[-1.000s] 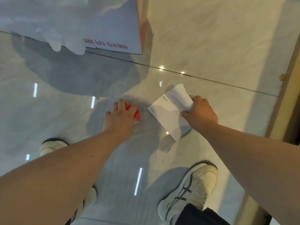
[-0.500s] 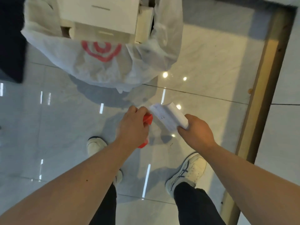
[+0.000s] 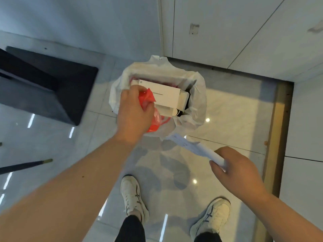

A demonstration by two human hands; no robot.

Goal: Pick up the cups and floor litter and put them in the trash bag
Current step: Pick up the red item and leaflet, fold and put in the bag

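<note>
A white plastic trash bag (image 3: 195,88) stands open on the glossy floor, with white cardboard boxes (image 3: 166,95) sticking out of its mouth. My left hand (image 3: 132,114) is over the near left rim of the bag, fingers closed on a crumpled red plastic wrapper (image 3: 148,100). My right hand (image 3: 239,173) is lower right, short of the bag, pinching a folded white paper sheet (image 3: 194,147) whose free end points toward the bag.
A dark mat or low platform (image 3: 52,88) lies to the left. A dark rod with a brass tip (image 3: 26,165) lies on the floor at far left. White wall panels (image 3: 244,32) rise behind the bag, and a brass floor strip (image 3: 277,137) runs on the right. My white shoes (image 3: 134,196) stand below.
I have stood up from the floor. Both hands rose with their litter; the left hand carried the red wrapper over the bag's mouth, and the right hand with the paper trails behind.
</note>
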